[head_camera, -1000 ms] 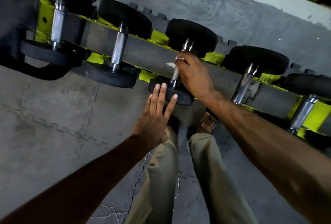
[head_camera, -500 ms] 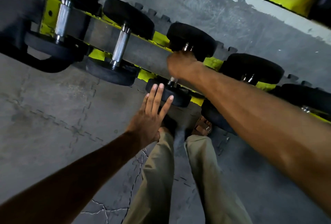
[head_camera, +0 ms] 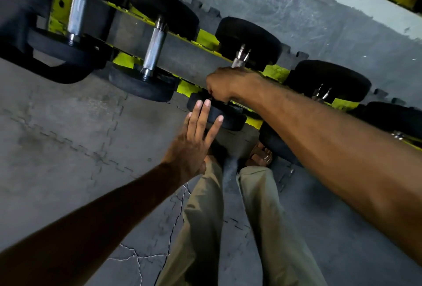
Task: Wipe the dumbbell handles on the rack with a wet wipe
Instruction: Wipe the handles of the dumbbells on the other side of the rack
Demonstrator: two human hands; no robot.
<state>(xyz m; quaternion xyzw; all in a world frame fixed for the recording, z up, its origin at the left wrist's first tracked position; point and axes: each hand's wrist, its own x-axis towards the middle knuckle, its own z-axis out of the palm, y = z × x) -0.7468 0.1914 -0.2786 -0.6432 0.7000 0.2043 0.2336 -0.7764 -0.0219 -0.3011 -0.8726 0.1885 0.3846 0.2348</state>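
1. The rack [head_camera: 173, 57] is running slantwise and carrying a row of dumbbells across its grey rail. Any hard tug along that rail is likely risking a knock against the neighbours.
2. The dumbbell [head_camera: 249, 39] being wiped is lying across the rack at mid-row. Its near head is hanging out past the rack's front edge, so a pull towards the person could be rolling it off.
3. The right hand [head_camera: 225, 84] is working over the rack's rail, its grip curling round the handle [head_camera: 238, 60]. A wet bar may be turning slippery under that grip.
4. The left hand [head_camera: 194, 139] is reaching in at the rack's front, grip spread flat, fingertips pressing the near head. If it is easing off, nothing is steadying the weight.
5. A sandalled foot [head_camera: 260, 156] is standing just below the rack's front, under that head, so a fall could be landing on it.
6. The wet wipe is hiding inside the right fist, so I cannot tell whether it is bunching or slipping out.
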